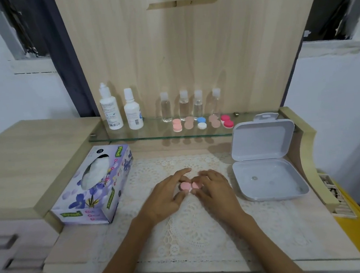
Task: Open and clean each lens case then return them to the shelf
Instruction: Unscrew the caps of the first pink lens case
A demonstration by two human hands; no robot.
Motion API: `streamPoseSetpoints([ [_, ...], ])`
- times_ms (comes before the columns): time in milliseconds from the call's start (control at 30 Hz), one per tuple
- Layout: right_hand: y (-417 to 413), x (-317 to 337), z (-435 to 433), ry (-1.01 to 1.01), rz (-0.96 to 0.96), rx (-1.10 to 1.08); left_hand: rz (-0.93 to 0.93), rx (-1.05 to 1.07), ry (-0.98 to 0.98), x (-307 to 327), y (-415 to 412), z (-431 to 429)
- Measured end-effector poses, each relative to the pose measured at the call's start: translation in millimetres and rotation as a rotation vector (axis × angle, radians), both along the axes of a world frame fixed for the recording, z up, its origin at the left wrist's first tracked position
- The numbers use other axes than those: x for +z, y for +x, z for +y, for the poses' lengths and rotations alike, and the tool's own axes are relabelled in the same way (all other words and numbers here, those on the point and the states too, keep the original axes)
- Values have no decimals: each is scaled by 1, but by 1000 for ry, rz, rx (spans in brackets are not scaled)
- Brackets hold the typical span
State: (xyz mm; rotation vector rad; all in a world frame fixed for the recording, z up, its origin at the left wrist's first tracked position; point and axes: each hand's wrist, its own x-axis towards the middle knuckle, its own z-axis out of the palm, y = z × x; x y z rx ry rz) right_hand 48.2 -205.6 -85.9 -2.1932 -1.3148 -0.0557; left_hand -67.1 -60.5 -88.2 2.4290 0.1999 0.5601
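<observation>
Grip: left hand (pixel 164 195) and right hand (pixel 215 187) each pinch pink round-capped plastic lens case (pixel 189 186); brace one cap, unscrew other.

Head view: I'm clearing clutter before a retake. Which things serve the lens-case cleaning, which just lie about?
Job: pink lens case held in left hand and right hand; five lens cases on the glass shelf; probably tissue box.
Lying about, seemingly: two white bottles, four clear bottles, open grey box.

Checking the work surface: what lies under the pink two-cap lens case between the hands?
A cream lace mat spreads under the pink two-cap lens case. The left hand and right hand hold its ends, hiding its edges and whether it touches the mat.
</observation>
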Motion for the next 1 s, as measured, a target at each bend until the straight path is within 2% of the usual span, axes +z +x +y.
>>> streamPoseSetpoints([
  [133, 0, -1, 2, 14, -51, -7, 25, 33, -13, -1, 1, 0],
  [400, -5, -9, 12, 68, -155, -83, -17, 118, -159, -2, 4, 0],
  [833, -5, -14, 12, 121, -160, -90, -89, 296, 11, -7, 6, -8],
  [1000, -5, -14, 11, 151, -129, -79, -32, 129, 15, -7, 6, -7],
])
